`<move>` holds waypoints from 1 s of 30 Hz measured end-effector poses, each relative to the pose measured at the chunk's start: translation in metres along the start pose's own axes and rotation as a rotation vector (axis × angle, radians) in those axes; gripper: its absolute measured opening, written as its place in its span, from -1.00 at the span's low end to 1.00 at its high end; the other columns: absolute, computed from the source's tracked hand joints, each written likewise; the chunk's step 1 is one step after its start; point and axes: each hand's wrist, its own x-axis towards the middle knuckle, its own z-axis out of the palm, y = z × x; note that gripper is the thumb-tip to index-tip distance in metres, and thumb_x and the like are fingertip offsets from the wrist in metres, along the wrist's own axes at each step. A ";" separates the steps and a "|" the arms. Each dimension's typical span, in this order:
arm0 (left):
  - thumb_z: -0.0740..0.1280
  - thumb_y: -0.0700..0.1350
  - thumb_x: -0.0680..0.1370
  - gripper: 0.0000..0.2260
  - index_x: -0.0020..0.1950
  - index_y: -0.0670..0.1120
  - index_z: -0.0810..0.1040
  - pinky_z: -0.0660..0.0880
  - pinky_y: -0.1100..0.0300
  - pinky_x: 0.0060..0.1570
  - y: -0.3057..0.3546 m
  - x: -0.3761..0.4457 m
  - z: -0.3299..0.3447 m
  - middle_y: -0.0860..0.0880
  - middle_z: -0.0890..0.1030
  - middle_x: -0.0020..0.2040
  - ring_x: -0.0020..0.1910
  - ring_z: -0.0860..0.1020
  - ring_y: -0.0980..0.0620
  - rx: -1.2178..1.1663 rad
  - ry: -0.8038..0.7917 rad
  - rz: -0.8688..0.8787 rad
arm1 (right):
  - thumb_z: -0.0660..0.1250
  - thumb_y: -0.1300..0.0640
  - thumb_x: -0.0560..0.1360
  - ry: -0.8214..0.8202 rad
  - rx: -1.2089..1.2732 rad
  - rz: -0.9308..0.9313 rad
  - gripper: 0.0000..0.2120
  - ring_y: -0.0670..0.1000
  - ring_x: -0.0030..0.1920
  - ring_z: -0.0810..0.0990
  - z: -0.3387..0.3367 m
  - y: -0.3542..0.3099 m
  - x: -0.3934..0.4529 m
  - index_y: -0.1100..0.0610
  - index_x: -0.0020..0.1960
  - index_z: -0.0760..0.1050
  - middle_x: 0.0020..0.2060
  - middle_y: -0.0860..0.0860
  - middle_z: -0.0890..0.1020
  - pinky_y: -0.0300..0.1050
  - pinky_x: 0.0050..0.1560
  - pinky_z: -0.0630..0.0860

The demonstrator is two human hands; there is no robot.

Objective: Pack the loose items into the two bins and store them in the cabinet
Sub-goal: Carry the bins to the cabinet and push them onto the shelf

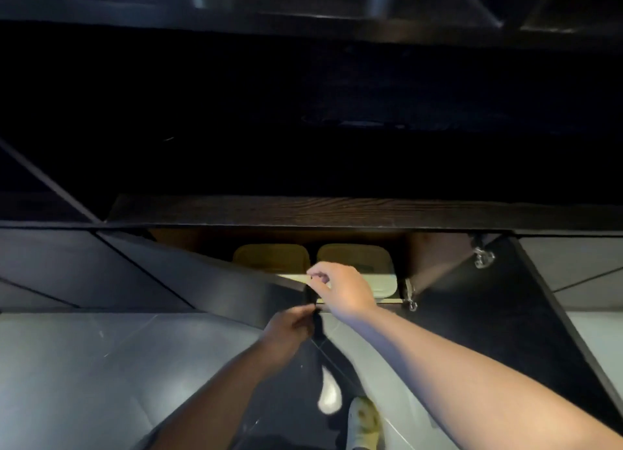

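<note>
Head view looks steeply down the front of a dark cabinet with a wood-grain top edge. Inside the lit opening below that edge, two pale bins sit side by side on the cabinet floor, close together with only a narrow dark gap between them; the left one is partly hidden by the left door, the right bin partly by a hand. Their contents cannot be made out from this angle. The left door stands at a slant across the opening, its free edge near the middle. The right door is swung wide open, with metal hinges showing at its inner side. The right hand reaches forward over the opening, fingers curled, thumb and fingertips pinching the upper corner of the left door's free edge. The left hand is lower and in shadow, fingers curled around the same edge of the door, just beneath the right hand; the two hands are near but not touching. Both forearms are bare. Grey floor tiles lie below, with glare spots on them. Between the arms a light trouser leg and a pale shoe show.
</note>
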 end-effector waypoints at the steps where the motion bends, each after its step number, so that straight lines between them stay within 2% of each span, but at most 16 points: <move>1: 0.23 -0.33 0.56 -0.66 0.33 -0.14 0.48 0.48 0.30 0.02 0.000 -0.004 0.008 -0.08 0.60 0.15 0.08 0.57 0.03 0.085 -0.029 0.013 | 0.22 0.00 0.59 0.046 0.043 0.032 -0.78 -0.06 0.04 0.59 -0.006 0.016 -0.014 -0.07 0.18 0.55 0.04 -0.13 0.64 -0.16 -0.02 0.49; 4: 0.30 -0.24 0.56 -0.76 0.17 0.02 0.53 0.43 0.40 0.04 0.005 -0.013 0.037 0.02 0.59 0.15 0.03 0.56 0.21 0.206 -0.107 0.101 | 0.30 0.00 0.53 0.241 0.121 0.219 -0.77 -0.09 0.02 0.61 -0.025 0.072 -0.066 -0.08 0.17 0.57 0.00 -0.16 0.65 -0.16 0.02 0.51; 6: 0.29 -0.28 0.55 -0.79 0.08 0.00 0.53 0.36 0.54 -0.02 0.011 -0.015 0.058 0.10 0.58 0.08 -0.05 0.53 0.43 0.226 -0.171 0.170 | 0.37 0.00 0.50 0.359 0.124 0.347 -0.76 -0.08 0.08 0.60 -0.037 0.107 -0.104 -0.08 0.17 0.56 0.02 -0.17 0.64 -0.12 0.07 0.51; 8: 0.28 -0.26 0.54 -0.80 0.05 0.02 0.52 0.34 0.57 -0.04 0.019 -0.019 0.081 0.23 0.54 0.01 -0.08 0.48 0.55 0.253 -0.284 0.201 | 0.40 0.03 0.48 0.478 0.070 0.467 -0.70 -0.04 0.20 0.52 -0.051 0.135 -0.144 -0.04 0.21 0.54 0.12 -0.13 0.60 -0.09 0.16 0.47; 11: 0.25 0.04 0.36 -0.76 0.01 0.20 0.52 0.40 0.48 0.01 0.020 -0.024 0.122 0.22 0.58 0.01 -0.03 0.54 0.40 0.292 -0.439 0.205 | 0.43 0.08 0.47 0.650 -0.016 0.656 -0.57 0.06 0.32 0.41 -0.071 0.170 -0.200 0.06 0.32 0.47 0.25 -0.02 0.54 -0.02 0.29 0.38; 13: 0.20 0.14 0.25 -0.69 -0.04 0.24 0.52 0.40 0.44 -0.03 0.018 -0.026 0.149 0.20 0.60 -0.01 -0.07 0.57 0.35 0.288 -0.482 0.204 | 0.43 0.06 0.46 0.703 -0.043 0.770 -0.46 0.11 0.36 0.37 -0.082 0.191 -0.229 0.10 0.39 0.39 0.32 0.04 0.49 0.04 0.32 0.34; 17: 0.21 0.14 0.30 -0.75 -0.05 0.26 0.52 0.41 0.39 -0.01 0.027 -0.040 0.195 0.26 0.62 -0.03 -0.08 0.56 0.32 0.360 -0.562 0.227 | 0.30 -0.04 0.53 0.605 -0.109 0.958 -0.38 0.09 0.48 0.19 -0.094 0.233 -0.262 0.12 0.50 0.19 0.48 0.04 0.27 0.05 0.40 0.22; 19: 0.29 0.01 0.42 -0.83 -0.05 0.27 0.51 0.42 0.40 0.05 0.036 -0.046 0.213 0.40 0.60 -0.11 -0.04 0.55 0.35 0.391 -0.577 0.266 | 0.22 -0.08 0.56 0.528 -0.136 1.022 -0.40 0.09 0.49 0.16 -0.093 0.252 -0.272 0.12 0.50 0.15 0.49 0.03 0.25 0.06 0.43 0.19; 20: 0.31 -0.09 0.48 -0.79 -0.02 0.25 0.51 0.41 0.42 0.07 0.041 -0.047 0.219 0.41 0.59 -0.11 -0.01 0.54 0.36 0.401 -0.575 0.273 | 0.20 -0.09 0.57 0.493 -0.131 1.041 -0.40 0.09 0.50 0.15 -0.088 0.259 -0.275 0.12 0.51 0.13 0.49 0.04 0.24 0.06 0.44 0.17; 22: 0.30 -0.18 0.54 -0.76 0.05 0.18 0.51 0.40 0.45 0.10 0.046 -0.047 0.229 0.28 0.60 -0.01 0.05 0.53 0.30 0.424 -0.566 0.255 | 0.20 -0.08 0.57 0.445 -0.158 1.054 -0.37 0.11 0.51 0.12 -0.073 0.265 -0.281 0.14 0.52 0.08 0.51 0.07 0.19 0.05 0.47 0.11; 23: 0.29 -0.19 0.55 -0.76 0.09 0.14 0.52 0.40 0.45 0.12 0.047 -0.047 0.232 0.22 0.60 0.04 0.07 0.53 0.27 0.426 -0.558 0.239 | 0.24 -0.06 0.54 0.454 -0.215 1.035 -0.35 0.14 0.49 0.14 -0.064 0.265 -0.284 0.16 0.52 0.09 0.50 0.10 0.20 0.06 0.46 0.11; 25: 0.28 -0.20 0.56 -0.76 0.16 0.07 0.55 0.41 0.43 0.14 0.048 -0.045 0.238 0.14 0.60 0.11 0.11 0.52 0.24 0.412 -0.522 0.224 | 0.38 0.02 0.44 0.525 -0.300 0.968 -0.32 0.21 0.38 0.31 -0.049 0.261 -0.288 0.21 0.47 0.24 0.40 0.18 0.36 0.11 0.38 0.24; 27: 0.27 -0.23 0.55 -0.75 0.15 0.05 0.55 0.39 0.51 0.06 0.046 -0.044 0.241 0.13 0.60 0.09 0.07 0.52 0.26 0.390 -0.475 0.219 | 0.48 0.11 0.33 0.552 -0.304 0.945 -0.34 0.26 0.22 0.44 -0.042 0.257 -0.288 0.24 0.37 0.38 0.25 0.23 0.49 0.16 0.25 0.34; 30: 0.30 -0.24 0.51 -0.73 0.08 0.11 0.54 0.37 0.56 -0.05 0.034 -0.050 0.242 0.16 0.60 0.01 -0.04 0.52 0.30 0.381 -0.428 0.183 | 0.53 0.21 0.26 0.592 -0.266 0.878 -0.39 0.28 0.08 0.49 -0.035 0.243 -0.288 0.24 0.28 0.46 0.08 0.23 0.55 0.17 0.12 0.42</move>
